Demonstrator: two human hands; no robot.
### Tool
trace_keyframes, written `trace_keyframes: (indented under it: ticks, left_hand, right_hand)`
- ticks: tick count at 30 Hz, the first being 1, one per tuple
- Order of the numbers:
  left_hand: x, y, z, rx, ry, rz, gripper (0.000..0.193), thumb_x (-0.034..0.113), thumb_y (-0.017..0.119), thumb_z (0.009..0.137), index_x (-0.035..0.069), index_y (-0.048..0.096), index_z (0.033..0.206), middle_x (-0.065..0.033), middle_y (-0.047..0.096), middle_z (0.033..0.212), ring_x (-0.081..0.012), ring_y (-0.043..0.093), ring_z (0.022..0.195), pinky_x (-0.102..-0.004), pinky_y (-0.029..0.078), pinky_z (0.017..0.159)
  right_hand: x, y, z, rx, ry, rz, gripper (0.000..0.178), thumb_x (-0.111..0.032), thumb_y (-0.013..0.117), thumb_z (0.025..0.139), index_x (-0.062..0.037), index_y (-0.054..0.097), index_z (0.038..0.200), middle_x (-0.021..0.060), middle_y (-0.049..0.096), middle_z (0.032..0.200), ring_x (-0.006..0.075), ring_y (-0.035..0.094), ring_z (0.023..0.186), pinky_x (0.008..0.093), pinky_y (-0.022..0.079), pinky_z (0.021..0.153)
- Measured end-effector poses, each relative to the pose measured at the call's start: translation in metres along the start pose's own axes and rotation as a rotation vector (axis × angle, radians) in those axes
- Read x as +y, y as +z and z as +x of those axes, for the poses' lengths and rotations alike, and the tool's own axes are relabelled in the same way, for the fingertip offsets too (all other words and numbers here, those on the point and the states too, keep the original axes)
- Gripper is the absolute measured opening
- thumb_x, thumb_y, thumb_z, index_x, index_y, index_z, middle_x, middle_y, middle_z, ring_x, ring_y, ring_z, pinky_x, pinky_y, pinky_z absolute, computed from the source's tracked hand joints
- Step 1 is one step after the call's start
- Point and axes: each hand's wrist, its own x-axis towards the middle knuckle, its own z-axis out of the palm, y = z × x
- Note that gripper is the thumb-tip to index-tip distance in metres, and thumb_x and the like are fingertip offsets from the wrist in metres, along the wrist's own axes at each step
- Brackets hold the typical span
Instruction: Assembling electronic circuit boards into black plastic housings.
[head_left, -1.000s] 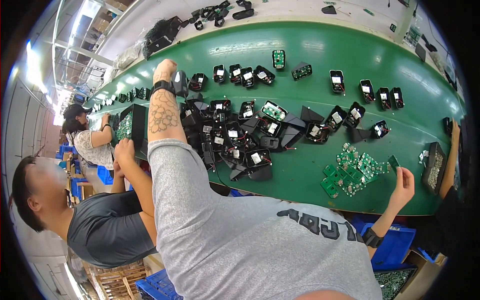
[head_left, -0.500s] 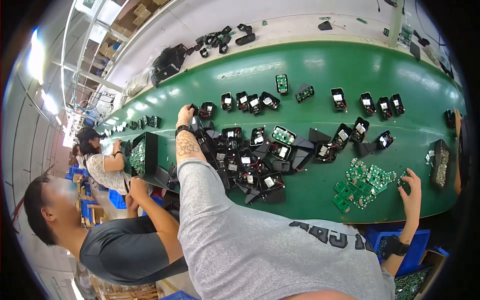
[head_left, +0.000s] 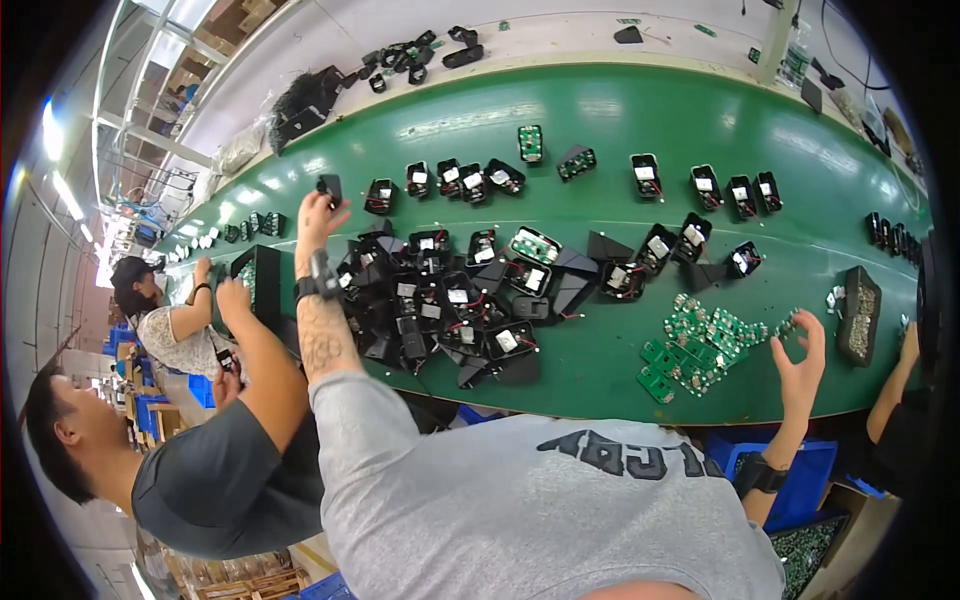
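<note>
My left hand (head_left: 318, 222) is stretched out over the far left of the bench, its fingers closed on a small black plastic housing (head_left: 328, 188). Beside it on the green bench top stands another black housing (head_left: 380, 196) with a white part and red wires inside. At the right, my right hand (head_left: 800, 360) pinches a small green circuit board (head_left: 786, 326) between thumb and fingertips. Just left of that hand lies a loose pile of green circuit boards (head_left: 700, 345). A heap of black housings (head_left: 455, 300), some with red wires, spreads between my arms.
A row of housings (head_left: 646, 177) runs along the back. At the right is a dark tray (head_left: 858, 318) of small parts, with another person's hand (head_left: 908, 345) beyond it. A co-worker in a dark shirt (head_left: 215, 480) sits close on my left. Blue bins (head_left: 805, 475) stand below the bench edge.
My left hand has shifted left with the black housing, away from the heap. My right hand stays by the boards. The person at the right edge has drawn an arm back. The view has turned slightly.
</note>
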Motion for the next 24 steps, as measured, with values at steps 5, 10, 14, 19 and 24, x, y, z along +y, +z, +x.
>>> trace_keyframes:
  ticks: [5,10,14,19,24]
  left_hand:
    - [0.05,0.123,-0.113,-0.417,-0.04,-0.775,0.031,0.011,0.046,0.096,0.009,0.047,0.127,-0.0105,0.058,0.11,-0.03,0.063,0.099,-0.0393,0.058,0.078]
    - [0.066,0.279,-0.268,-0.429,0.062,-0.385,0.037,-0.001,0.052,0.088,0.005,0.047,0.124,-0.011,0.056,0.113,-0.0219,0.064,0.098,-0.0349,0.059,0.073]
    - [0.045,0.317,-0.311,-0.32,0.314,-0.14,0.042,-0.009,0.057,0.082,0.004,0.048,0.121,-0.0101,0.056,0.115,-0.0158,0.062,0.1,-0.0243,0.057,0.072]
    - [0.038,0.324,-0.322,-0.46,0.223,-0.221,0.055,-0.003,0.068,0.079,0.007,0.042,0.126,-0.0084,0.057,0.116,-0.0153,0.06,0.102,-0.0246,0.057,0.069]
    - [0.014,0.325,-0.315,-0.733,0.028,-0.453,0.059,0.002,0.068,0.084,0.009,0.038,0.133,-0.0089,0.055,0.118,-0.0177,0.059,0.103,-0.0333,0.053,0.087]
  right_hand:
    - [-0.093,0.018,0.009,-0.405,-0.235,0.72,0.084,-0.023,0.077,0.062,-0.0029,0.046,0.137,0.0093,0.055,0.125,0.0201,0.055,0.114,0.0351,0.044,0.097]
    - [-0.149,0.061,0.001,-1.015,-0.09,1.253,0.088,-0.019,0.083,0.064,-0.0023,0.041,0.139,0.018,0.049,0.137,0.0276,0.059,0.113,0.0348,0.048,0.091]
    - [-0.143,0.068,-0.001,-1.05,0.007,1.395,0.079,-0.017,0.08,0.067,-0.0002,0.044,0.136,0.0206,0.047,0.14,0.029,0.058,0.115,0.0366,0.049,0.093]
    - [-0.123,0.073,-0.004,-1.027,0.109,1.34,0.072,-0.018,0.076,0.071,0.0073,0.049,0.133,0.0184,0.058,0.128,0.0303,0.06,0.115,0.0355,0.052,0.087]
    - [-0.099,0.071,-0.004,-1.127,0.312,1.799,0.074,-0.033,0.072,0.079,0.0082,0.046,0.134,0.0278,0.058,0.122,0.0368,0.064,0.103,0.0373,0.055,0.077]
